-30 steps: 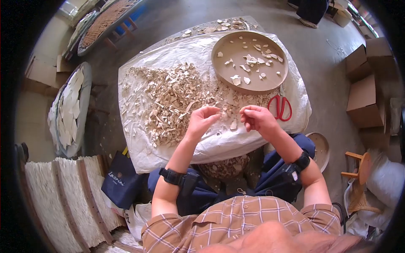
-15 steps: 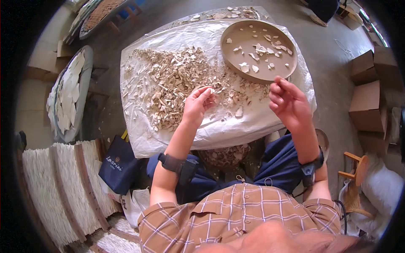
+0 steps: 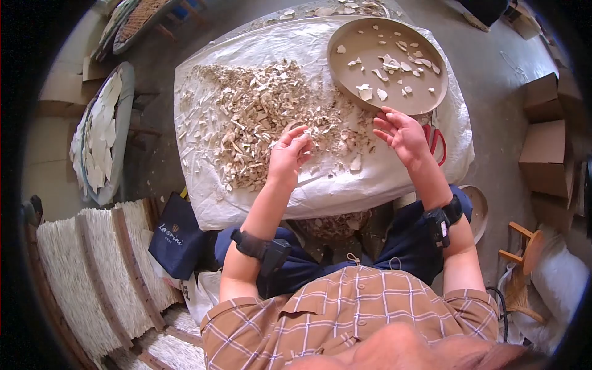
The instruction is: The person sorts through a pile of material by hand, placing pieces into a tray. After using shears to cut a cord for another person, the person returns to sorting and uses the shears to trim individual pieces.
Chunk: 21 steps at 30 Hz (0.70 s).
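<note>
My left hand (image 3: 288,154) is over the near edge of a heap of pale, dried-looking chips (image 3: 256,102). Its thumb and fingertips are pinched together on a small whitish chip, mostly covered by the fingers. Just below the rim of a round brown tray (image 3: 345,92), my right hand (image 3: 402,137) is open, fingers stretched out and apart, with nothing visible in them. Larger whitish flakes (image 3: 391,63) lie scattered in the tray. Red-handled scissors (image 3: 439,148) rest on the white sheet (image 3: 370,191) beside my right wrist, their blades partly hidden.
A blue bag (image 3: 176,237) and stacked whitish sheets (image 3: 92,271) stand at the left. Behind them is a round rack (image 3: 102,135) of pale pieces. Cardboard boxes (image 3: 546,154) and a small wooden stool (image 3: 527,246) are at the right. Another person's dark clothing (image 3: 481,9) shows at the top.
My right hand has moved left and its curled fingers have opened out, uncovering the scissors. My left hand stays pinched in nearly the same place. The view has shifted slightly.
</note>
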Each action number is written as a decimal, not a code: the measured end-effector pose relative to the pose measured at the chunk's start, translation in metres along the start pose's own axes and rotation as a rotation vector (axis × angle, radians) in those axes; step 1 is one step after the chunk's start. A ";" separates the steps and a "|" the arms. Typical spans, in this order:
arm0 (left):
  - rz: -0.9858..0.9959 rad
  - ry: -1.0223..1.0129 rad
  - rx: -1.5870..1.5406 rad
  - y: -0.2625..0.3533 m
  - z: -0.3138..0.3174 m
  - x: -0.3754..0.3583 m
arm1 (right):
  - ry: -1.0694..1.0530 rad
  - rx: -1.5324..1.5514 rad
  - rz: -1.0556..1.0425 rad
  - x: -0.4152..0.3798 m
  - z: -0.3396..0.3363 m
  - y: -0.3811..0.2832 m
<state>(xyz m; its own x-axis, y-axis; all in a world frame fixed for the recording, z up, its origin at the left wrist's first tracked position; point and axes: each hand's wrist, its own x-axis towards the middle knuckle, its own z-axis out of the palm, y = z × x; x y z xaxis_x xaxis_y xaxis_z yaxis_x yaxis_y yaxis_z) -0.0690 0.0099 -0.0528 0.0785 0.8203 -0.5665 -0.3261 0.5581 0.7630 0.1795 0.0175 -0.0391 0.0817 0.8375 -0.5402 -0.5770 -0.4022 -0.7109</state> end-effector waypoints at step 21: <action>0.395 -0.143 0.928 -0.010 0.013 -0.012 | -0.235 -1.292 -0.488 -0.013 0.023 0.023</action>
<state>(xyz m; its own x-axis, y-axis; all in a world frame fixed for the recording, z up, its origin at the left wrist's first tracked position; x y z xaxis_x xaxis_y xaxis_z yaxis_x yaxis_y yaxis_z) -0.0542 -0.0041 -0.0498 0.2553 0.9402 -0.2256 0.5011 0.0709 0.8625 0.1468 0.0061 -0.0382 -0.1558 0.9797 -0.1259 0.6266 -0.0005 -0.7794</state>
